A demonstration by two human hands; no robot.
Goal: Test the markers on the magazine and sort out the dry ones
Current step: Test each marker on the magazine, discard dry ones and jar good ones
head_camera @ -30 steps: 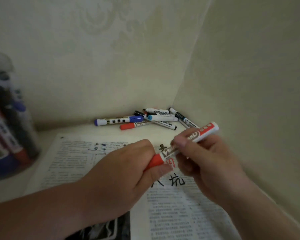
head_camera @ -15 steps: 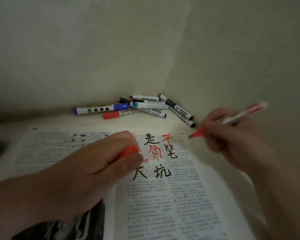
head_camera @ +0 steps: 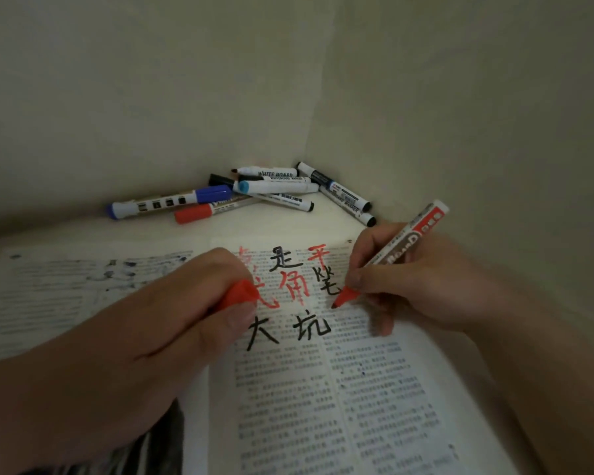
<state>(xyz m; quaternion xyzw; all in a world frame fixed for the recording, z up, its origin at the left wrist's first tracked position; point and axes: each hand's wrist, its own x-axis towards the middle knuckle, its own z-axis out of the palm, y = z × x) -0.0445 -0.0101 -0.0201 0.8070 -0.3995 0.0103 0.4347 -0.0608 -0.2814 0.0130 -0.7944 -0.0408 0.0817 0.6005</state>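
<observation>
An open magazine lies on the pale surface, its right page marked with red and black handwritten characters. My right hand grips an uncapped red whiteboard marker like a pen, its red tip down at the page beside the black characters. My left hand rests on the magazine's middle and holds the marker's red cap in curled fingers. A pile of several capped markers in blue, red and black lies in the corner behind the magazine.
Two walls meet in a corner right behind the marker pile and close in on the right side. A dark picture fills the magazine's lower left page.
The cap came off the red marker and stayed in my left hand. My right hand swung out to the right, then brought the bare tip down to the page. The view shifted left.
</observation>
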